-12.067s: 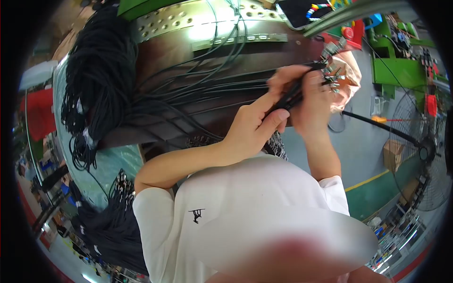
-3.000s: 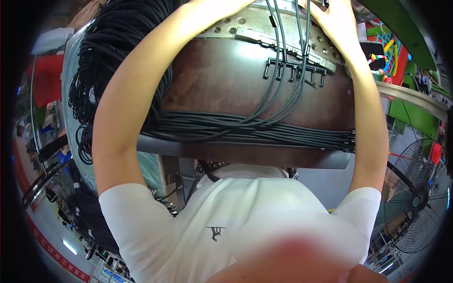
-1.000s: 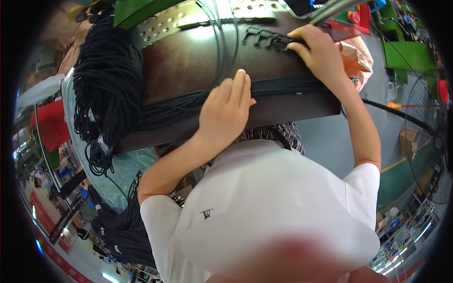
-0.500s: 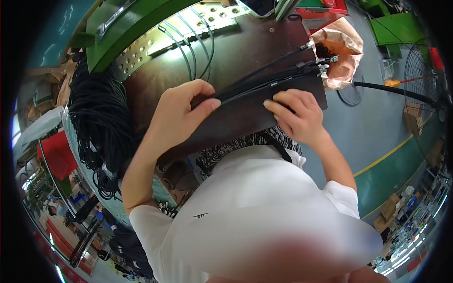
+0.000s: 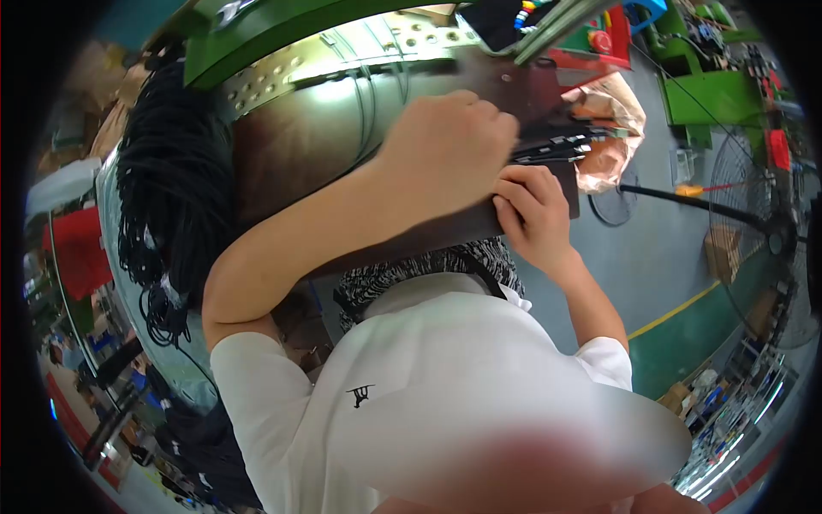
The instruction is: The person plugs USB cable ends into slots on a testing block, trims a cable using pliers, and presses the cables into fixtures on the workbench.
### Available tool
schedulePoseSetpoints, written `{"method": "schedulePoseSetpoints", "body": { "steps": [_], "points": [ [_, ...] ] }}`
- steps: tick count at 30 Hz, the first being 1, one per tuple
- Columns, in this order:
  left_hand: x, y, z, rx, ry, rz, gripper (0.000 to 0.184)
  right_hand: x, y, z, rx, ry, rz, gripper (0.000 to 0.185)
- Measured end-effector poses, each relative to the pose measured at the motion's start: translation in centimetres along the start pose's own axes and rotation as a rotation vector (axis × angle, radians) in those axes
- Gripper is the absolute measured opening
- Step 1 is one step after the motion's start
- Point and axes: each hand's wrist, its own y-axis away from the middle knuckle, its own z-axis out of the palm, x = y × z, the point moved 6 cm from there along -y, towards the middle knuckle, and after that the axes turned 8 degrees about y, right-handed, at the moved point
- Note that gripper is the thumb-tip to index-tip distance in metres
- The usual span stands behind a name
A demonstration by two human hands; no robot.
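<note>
My left hand is over the dark table, its fingers curled around something I cannot make out beside the black cables. Just right of it and nearer my body, my right hand rests at the table's front edge with fingers bent together; what they hold, if anything, is hidden. Black cable ends with small light tags and metal tips point right, toward a brown paper bag. Several thin cables hang over the table from the perforated metal plate.
A thick bundle of black cables lies at the left. Green machine framing crosses the top. Beyond the table on the right are a red tray, a black fan and a cardboard box.
Since half a second ago my left hand has moved right and away from my body, next to my right hand. The black toothed part seen a second ago at my right hand no longer shows.
</note>
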Motion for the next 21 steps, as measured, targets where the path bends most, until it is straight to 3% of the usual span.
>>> {"method": "schedulePoseSetpoints", "body": {
  "steps": [1, 2, 3, 5, 6, 8, 10, 12, 14, 16, 18, 21],
  "points": [
    [0.3, -0.2, 0.1, -0.08, 0.18, -0.116, 0.017, 0.5, -0.3, -0.1, -0.029, -0.076, -0.012, 0.022],
    [0.9, -0.6, -0.4, -0.172, 0.474, -0.251, 0.024, 3.3, 1.3, 1.1, -0.121, -0.266, 0.168, 0.019],
    [1.9, -0.6, -0.2, -0.122, 0.705, -0.258, 0.03, 4.1, 0.4, 1.4, 0.007, -0.711, 0.372, 0.021],
    [4.1, -0.1, -1.6, -0.03, 0.801, -0.166, 0.032, 3.9, -4.0, 0.8, 0.078, -0.553, 0.305, 0.029],
    [4.8, 0.3, -2.3, -0.081, 0.907, -0.165, 0.032, 2.5, -7.5, 0.4, 0.035, 0.04, 0.014, 0.034],
    [6.5, 1.2, -3.3, -0.201, 1.133, -0.164, 0.032, 1.3, -11.9, 3.5, 0.019, 0.463, -0.308, 0.042],
    [7.0, 2.7, -3.6, -0.261, 1.238, -0.164, 0.032, 0.9, -14.5, 7.4, 0.097, 0.458, -0.428, 0.04],
    [4.9, 5.9, -1.2, -0.065, 1.84, -0.711, 0.03, 0.7, -16.8, 10.8, -0.016, 0.38, -0.476, 0.039],
    [3.1, 8.2, 1.5, 0.075, 1.86, -0.787, 0.03, 0.1, -17.2, 10.0, -0.039, 0.3, -0.448, 0.031],
    [1.1, 10.3, 2.9, 0.38, 1.958, -0.84, 0.029, 0.9, -15.9, 9.3, -0.15, 0.241, -0.41, 0.025],
    [0.5, 11.5, 3.5, 0.47, 1.959, -0.876, 0.029, 1.1, -13.7, 6.8, -0.18, 0.005, -0.452, 0.021],
    [-0.2, 12.4, 4.4, 0.505, 1.954, -0.926, 0.028, -0.4, -10.1, 4.2, -0.25, 0.05, -0.405, 0.021]
  ]
}}
